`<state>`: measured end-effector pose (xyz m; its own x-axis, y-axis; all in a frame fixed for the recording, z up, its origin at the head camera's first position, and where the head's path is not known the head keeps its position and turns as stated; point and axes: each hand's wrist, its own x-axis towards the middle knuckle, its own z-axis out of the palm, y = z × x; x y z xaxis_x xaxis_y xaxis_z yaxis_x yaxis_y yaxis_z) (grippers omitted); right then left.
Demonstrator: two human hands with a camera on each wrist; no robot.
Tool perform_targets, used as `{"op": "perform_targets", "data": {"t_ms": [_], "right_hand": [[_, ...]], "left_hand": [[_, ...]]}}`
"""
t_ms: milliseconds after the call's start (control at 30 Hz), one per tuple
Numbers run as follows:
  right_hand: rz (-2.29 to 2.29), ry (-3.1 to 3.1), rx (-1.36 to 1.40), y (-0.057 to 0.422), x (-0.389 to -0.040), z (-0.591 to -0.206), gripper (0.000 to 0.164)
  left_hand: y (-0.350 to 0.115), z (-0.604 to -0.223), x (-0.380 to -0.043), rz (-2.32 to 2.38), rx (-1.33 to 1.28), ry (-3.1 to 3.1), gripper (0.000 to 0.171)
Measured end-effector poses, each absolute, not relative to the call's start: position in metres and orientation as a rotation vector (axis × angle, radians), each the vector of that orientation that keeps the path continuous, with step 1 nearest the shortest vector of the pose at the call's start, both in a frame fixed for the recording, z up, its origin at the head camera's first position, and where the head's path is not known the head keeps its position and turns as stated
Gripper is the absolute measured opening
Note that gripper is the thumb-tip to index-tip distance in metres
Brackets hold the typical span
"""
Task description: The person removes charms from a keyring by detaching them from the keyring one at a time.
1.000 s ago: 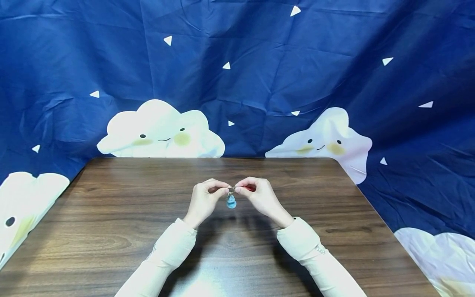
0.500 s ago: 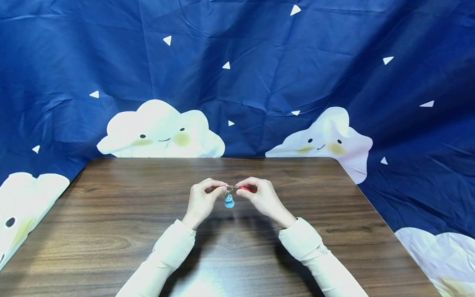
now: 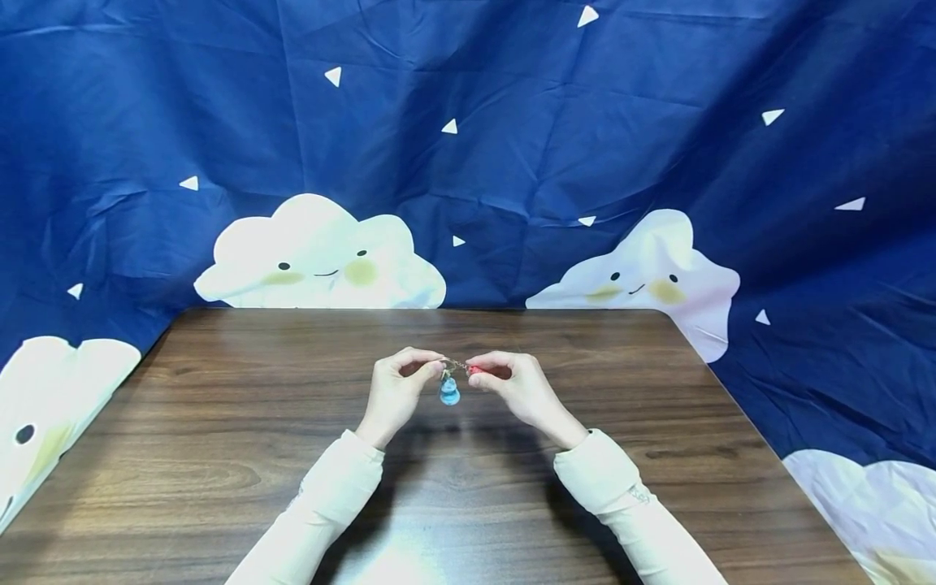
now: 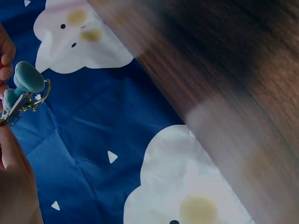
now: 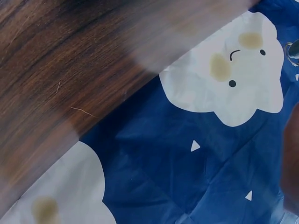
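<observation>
A keychain hangs above the middle of the table between both hands. Its blue, gourd-shaped charm dangles below gold-coloured metal parts. On the left, my left hand pinches the metal end between thumb and fingertips. My right hand pinches a small red piece at the other end, and most of that piece is hidden by the fingers. The left wrist view gives a closer look at the rounded teal charm and a curved gold ring. Only a sliver of the keychain enters the right wrist view.
Both hands are over a dark wood-grain table. Behind it hangs a blue cloth printed with white clouds, a smiling star and small triangles. The table's far edge runs along this cloth.
My hands have drawn slightly apart, and more of the red piece shows. The blue charm has shifted a little left and up, staying near the left fingertips.
</observation>
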<state>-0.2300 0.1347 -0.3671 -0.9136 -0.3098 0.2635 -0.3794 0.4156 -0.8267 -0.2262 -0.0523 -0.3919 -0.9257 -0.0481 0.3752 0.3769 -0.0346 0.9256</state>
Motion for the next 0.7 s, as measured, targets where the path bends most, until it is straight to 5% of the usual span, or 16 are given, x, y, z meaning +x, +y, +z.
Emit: {"op": "perform_targets", "data": {"t_ms": [700], "right_hand": [[1.282,-2.329,0.676,0.1356,-0.2288,-0.3680,0.022]], "left_hand": [[-0.0561,-0.3932,-0.2268,-2.151,-0.328,-1.913,0.017]]}}
